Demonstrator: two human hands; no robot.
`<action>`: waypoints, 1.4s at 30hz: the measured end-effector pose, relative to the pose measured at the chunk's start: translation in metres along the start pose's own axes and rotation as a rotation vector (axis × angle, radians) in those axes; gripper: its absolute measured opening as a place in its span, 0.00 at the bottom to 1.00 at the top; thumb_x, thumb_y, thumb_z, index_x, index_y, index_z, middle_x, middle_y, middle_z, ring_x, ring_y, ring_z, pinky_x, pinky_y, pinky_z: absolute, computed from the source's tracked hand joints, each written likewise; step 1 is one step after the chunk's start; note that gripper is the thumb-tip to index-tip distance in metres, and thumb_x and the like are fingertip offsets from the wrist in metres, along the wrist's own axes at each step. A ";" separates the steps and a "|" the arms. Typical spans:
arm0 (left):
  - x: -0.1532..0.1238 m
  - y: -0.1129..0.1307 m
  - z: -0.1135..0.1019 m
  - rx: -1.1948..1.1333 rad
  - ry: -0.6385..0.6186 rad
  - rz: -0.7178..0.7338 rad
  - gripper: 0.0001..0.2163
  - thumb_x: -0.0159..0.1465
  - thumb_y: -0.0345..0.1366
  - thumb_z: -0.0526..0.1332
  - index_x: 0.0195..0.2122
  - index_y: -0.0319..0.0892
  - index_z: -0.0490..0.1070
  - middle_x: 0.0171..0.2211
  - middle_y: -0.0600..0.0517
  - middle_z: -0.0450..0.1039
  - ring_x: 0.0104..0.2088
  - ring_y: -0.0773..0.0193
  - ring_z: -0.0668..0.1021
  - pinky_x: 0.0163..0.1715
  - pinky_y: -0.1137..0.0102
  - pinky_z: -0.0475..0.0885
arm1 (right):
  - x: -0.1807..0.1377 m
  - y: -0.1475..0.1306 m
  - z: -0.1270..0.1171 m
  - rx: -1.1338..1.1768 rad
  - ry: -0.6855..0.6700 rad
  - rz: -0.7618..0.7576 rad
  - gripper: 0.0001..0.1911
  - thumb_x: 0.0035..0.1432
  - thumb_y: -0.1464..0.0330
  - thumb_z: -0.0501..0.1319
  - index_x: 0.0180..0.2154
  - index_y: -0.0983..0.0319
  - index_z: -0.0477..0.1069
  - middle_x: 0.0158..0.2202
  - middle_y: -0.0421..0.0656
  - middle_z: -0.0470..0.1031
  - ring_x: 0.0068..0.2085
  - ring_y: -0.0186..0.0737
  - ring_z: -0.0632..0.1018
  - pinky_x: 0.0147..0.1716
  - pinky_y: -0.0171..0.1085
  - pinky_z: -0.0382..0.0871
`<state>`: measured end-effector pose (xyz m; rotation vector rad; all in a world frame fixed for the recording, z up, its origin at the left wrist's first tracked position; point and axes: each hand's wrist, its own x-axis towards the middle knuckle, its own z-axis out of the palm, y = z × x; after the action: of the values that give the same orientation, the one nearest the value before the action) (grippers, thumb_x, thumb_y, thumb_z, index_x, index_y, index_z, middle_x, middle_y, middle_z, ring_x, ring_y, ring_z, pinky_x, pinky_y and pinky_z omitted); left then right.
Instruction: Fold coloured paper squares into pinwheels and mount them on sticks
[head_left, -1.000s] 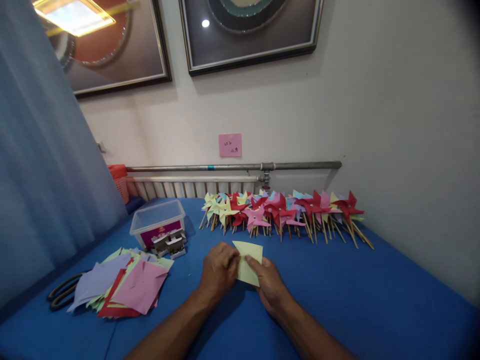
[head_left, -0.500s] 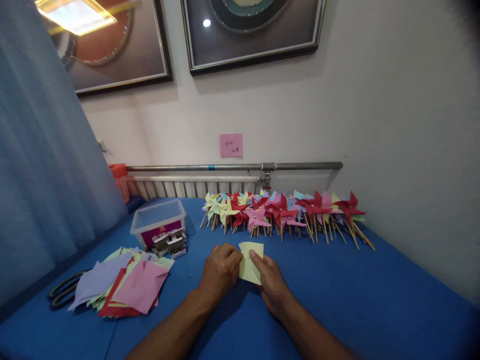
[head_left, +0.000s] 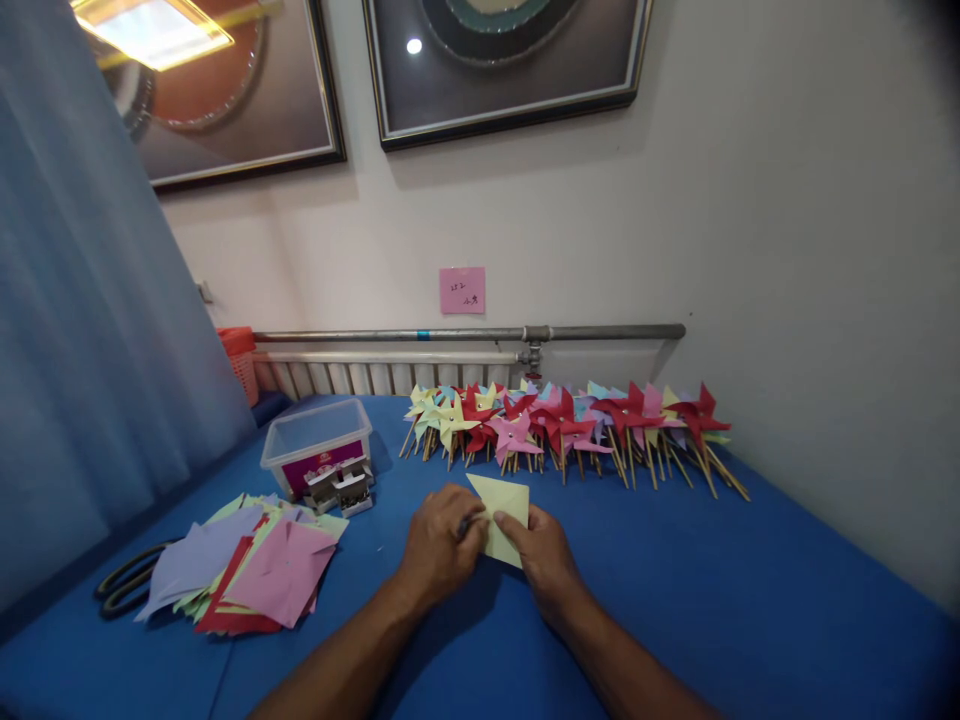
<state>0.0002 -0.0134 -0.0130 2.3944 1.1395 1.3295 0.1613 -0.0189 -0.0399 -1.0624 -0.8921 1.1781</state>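
Note:
A pale yellow sheet of paper (head_left: 511,497) is held up over the blue table, its upper left corner pointing out and its left edge partly hidden by fingers. My right hand (head_left: 551,565) grips its right side, thumb lying across the front. My left hand (head_left: 439,540) is closed at the left edge of the sheet. Between its thumb and forefinger shows a small dark thing, too little of it visible to name. Beyond both hands lie many finished paper pinwheels (head_left: 559,420) on thin wooden sticks, in red, pink, yellow and blue.
At the left lies a pile of coloured paper pieces (head_left: 285,570), partly over black-handled scissors (head_left: 124,585). Behind it stand a clear plastic tub (head_left: 315,435) and small open boxes (head_left: 352,492) with tiny metal pieces. A wall with a pipe (head_left: 615,332) borders the blue table (head_left: 675,600).
The paper's upper left corner now sticks out further to the left. My left fingers have shifted, exposing the small dark thing. My right thumb has slid slightly down and left across the sheet.

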 end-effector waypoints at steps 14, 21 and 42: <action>0.012 -0.008 0.007 -0.755 -0.127 -0.761 0.17 0.44 0.46 0.73 0.20 0.41 0.67 0.16 0.58 0.63 0.19 0.71 0.63 0.22 0.72 0.55 | -0.008 -0.011 0.005 -0.052 -0.073 -0.039 0.16 0.44 0.60 0.75 0.36 0.61 0.84 0.28 0.43 0.84 0.29 0.48 0.80 0.31 0.41 0.73; 0.011 -0.005 0.006 -0.794 -0.123 -0.796 0.17 0.43 0.47 0.72 0.22 0.40 0.70 0.18 0.56 0.68 0.20 0.70 0.66 0.24 0.72 0.59 | -0.008 -0.008 0.006 -0.010 -0.088 0.013 0.17 0.44 0.60 0.75 0.36 0.62 0.83 0.27 0.43 0.83 0.27 0.45 0.79 0.29 0.39 0.72; 0.009 -0.009 0.017 -0.757 -0.091 -0.903 0.17 0.44 0.42 0.74 0.19 0.42 0.65 0.15 0.58 0.64 0.17 0.71 0.63 0.19 0.73 0.56 | -0.009 -0.008 0.007 0.203 -0.061 0.022 0.25 0.44 0.47 0.76 0.33 0.58 0.73 0.28 0.41 0.82 0.32 0.47 0.82 0.30 0.39 0.73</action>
<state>0.0112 0.0023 -0.0211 1.1582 1.1683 1.0244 0.1548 -0.0266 -0.0303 -0.8774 -0.7909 1.2957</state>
